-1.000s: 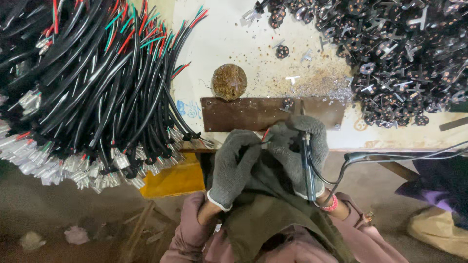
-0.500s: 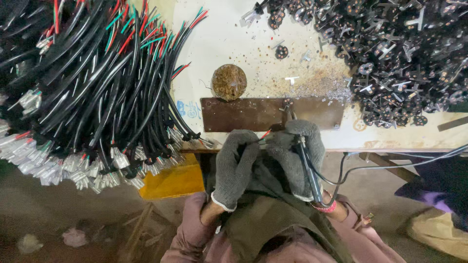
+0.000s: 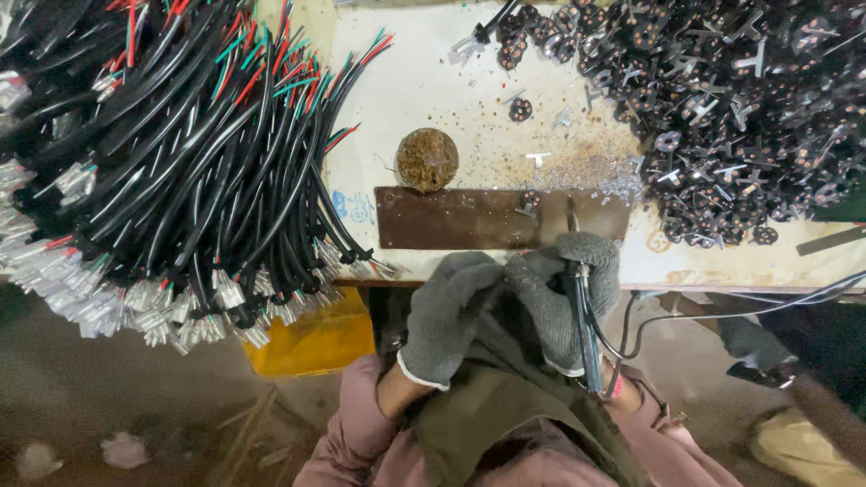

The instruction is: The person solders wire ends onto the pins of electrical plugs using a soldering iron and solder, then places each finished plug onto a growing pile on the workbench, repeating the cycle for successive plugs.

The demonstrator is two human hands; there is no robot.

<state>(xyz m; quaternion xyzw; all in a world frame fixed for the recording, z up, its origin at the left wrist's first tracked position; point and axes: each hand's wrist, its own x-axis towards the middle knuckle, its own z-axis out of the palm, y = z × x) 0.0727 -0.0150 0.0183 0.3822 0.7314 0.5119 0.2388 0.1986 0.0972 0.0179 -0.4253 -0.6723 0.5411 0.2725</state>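
Note:
Both my hands wear grey knit gloves and meet at the near edge of the workbench. My right hand [image 3: 566, 298] grips a pen-like soldering iron [image 3: 585, 325], its tip [image 3: 571, 215] resting on a brown metal plate [image 3: 451, 221]. Beside the tip lies a small black round plug part [image 3: 529, 200]. My left hand [image 3: 448, 311] curls against the right one; what its fingers pinch is hidden. The iron's black cord [image 3: 722, 316] runs off to the right.
A big bundle of black cables [image 3: 180, 162] with red, green and white cores fills the left. A heap of black round plug parts with metal prongs [image 3: 722, 99] covers the right. A brown round pad [image 3: 427, 160] sits behind the plate. A yellow bin [image 3: 316, 338] stands below the bench.
Both gloved hands have crept slightly forward, and the iron's tip now touches the brown plate next to the small black part.

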